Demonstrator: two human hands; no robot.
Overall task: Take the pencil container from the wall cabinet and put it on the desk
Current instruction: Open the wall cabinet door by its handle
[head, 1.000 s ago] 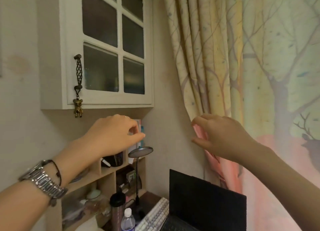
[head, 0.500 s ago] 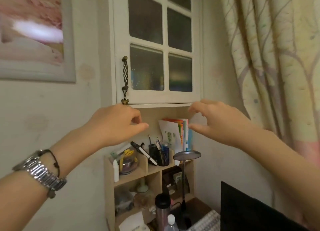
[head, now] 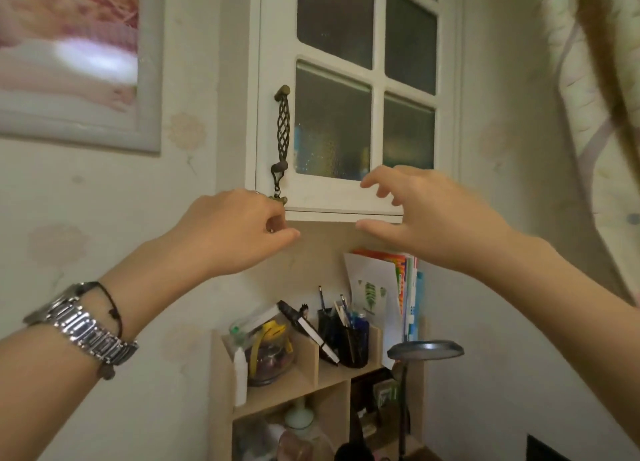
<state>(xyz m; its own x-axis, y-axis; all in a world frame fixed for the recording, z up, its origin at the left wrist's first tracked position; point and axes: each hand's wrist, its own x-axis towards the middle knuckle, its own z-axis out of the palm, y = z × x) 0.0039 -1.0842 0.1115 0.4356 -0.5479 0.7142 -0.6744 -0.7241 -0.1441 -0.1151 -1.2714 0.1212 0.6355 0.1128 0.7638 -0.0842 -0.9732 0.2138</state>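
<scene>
A white wall cabinet (head: 273, 45) hangs ahead with its glass-paned door closed. A twisted bronze handle (head: 282, 131) runs down the door's left side, with a small charm dangling under it. Blurred coloured shapes show behind the frosted lower panes; I cannot tell what they are. My left hand (head: 228, 232), fingers curled and empty, is just below the handle at the door's lower left corner. My right hand (head: 426, 215) is spread open at the door's lower right edge, holding nothing.
Below stands a wooden desk shelf (head: 311, 381) with a black pen cup (head: 351, 339), a glass jar (head: 268, 353), a notebook and upright books (head: 405, 287). A desk lamp head (head: 425, 349) juts out at the right. A framed picture (head: 69, 59) hangs left; a curtain (head: 595, 90) hangs right.
My view has tilted up and left, bringing the cabinet closer. Both hands have risen from below the cabinet to its bottom edge, the left one nearing the handle.
</scene>
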